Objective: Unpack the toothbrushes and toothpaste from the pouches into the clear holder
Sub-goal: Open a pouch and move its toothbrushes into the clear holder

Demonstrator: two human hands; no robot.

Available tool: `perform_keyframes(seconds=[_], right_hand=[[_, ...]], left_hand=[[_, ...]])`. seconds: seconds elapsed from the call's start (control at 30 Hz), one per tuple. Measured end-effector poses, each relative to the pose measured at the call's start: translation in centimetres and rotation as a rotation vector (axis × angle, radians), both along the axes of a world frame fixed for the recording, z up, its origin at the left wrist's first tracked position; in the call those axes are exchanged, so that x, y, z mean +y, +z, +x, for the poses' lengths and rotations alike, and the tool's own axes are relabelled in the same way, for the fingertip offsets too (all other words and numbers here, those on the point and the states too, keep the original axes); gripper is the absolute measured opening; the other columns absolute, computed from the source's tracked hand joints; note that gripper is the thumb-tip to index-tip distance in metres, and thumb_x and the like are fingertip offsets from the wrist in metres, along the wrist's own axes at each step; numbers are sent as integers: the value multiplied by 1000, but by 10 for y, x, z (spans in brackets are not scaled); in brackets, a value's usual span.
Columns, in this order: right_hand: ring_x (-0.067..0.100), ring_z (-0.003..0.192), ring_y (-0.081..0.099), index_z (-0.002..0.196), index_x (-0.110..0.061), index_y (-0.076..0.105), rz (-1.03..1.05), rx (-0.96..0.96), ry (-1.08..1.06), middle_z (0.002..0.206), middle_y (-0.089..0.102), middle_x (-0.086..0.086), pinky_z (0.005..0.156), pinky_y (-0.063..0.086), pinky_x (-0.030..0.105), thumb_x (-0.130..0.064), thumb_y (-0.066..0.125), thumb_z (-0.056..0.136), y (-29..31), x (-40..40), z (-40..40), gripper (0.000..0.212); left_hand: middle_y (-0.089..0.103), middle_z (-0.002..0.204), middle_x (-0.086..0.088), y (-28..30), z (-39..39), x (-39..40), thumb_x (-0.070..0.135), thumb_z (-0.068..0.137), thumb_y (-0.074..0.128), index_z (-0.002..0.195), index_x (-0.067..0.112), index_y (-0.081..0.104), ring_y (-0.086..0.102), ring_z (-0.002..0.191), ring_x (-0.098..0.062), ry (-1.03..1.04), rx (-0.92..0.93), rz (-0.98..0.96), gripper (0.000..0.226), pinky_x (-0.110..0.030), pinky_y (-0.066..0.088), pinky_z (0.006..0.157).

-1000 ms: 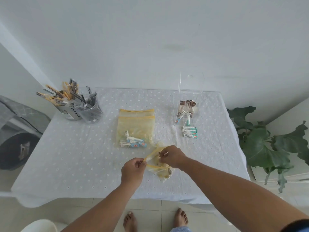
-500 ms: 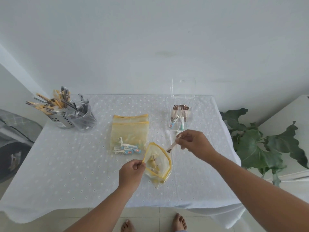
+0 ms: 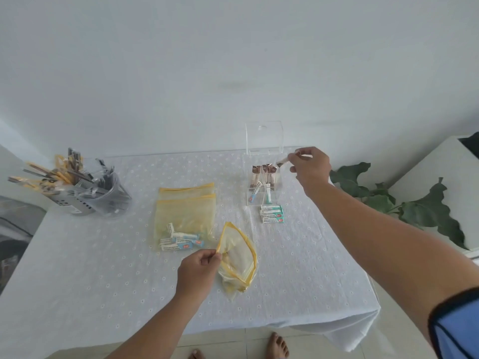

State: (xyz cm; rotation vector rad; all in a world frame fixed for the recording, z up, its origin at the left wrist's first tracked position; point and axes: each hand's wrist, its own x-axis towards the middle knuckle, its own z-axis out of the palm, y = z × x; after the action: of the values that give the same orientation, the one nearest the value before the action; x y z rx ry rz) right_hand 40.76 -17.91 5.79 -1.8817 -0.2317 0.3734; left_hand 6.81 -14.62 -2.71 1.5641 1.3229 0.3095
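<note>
Toothbrush point(image 3: 282, 161): seen from the head view, pinched at one end between the fingertips of the right hand point(image 3: 309, 168), long axis near horizontal, slightly tilted, free end pointing left toward the clear holder point(image 3: 264, 189) and held just above its right side. Holder was placed at the far right of the table point(image 3: 298, 281), brown-wrapped brushes standing inside. Open yellow pouch point(image 3: 238, 257) was gripped at its rim by the closed fingers of the left hand point(image 3: 198, 270). Toothpaste tubes point(image 3: 271, 214) were stacked just in front of the holder. Two flat pouches point(image 3: 186, 211) were laid at centre, tubes inside the nearer.
</note>
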Motion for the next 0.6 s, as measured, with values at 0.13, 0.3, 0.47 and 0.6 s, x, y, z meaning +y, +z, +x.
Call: perform_keyframes(seconds=[0.13, 0.3, 0.47, 0.6], right_hand=[[11, 58, 74, 87, -24, 66, -11, 61, -46, 84, 77, -3, 67, 63, 43, -21, 79, 84, -14, 22, 4, 13], [6, 54, 73, 90, -24, 65, -75, 102, -9, 82, 76, -1, 71, 65, 42, -20, 77, 88, -29, 34, 1, 13], [9, 60, 75, 115, -19, 67, -156, 138, 70, 83, 75, -1, 61, 65, 35, -25, 77, 90, -35, 35, 0, 28], [9, 61, 75, 120, -22, 65, -177, 77, 98, 87, 76, -9, 68, 65, 39, -28, 75, 89, -31, 26, -1, 33]], left_hand=[[77, 82, 11, -2, -2, -3, 32, 91, 72, 95, 29, 80, 72, 84, -8, -7, 10, 6, 10, -27, 54, 73], [78, 81, 13, -5, -4, 0, 33, 90, 73, 92, 32, 80, 73, 84, -8, 16, 8, -16, 7, -29, 56, 74], [78, 81, 14, -6, -2, 3, 31, 91, 73, 92, 31, 80, 73, 83, -7, 23, -3, -26, 7, -28, 56, 75], [77, 79, 15, -6, 0, 4, 31, 90, 73, 91, 30, 80, 72, 81, -7, 15, -5, -22, 7, -26, 55, 73]])
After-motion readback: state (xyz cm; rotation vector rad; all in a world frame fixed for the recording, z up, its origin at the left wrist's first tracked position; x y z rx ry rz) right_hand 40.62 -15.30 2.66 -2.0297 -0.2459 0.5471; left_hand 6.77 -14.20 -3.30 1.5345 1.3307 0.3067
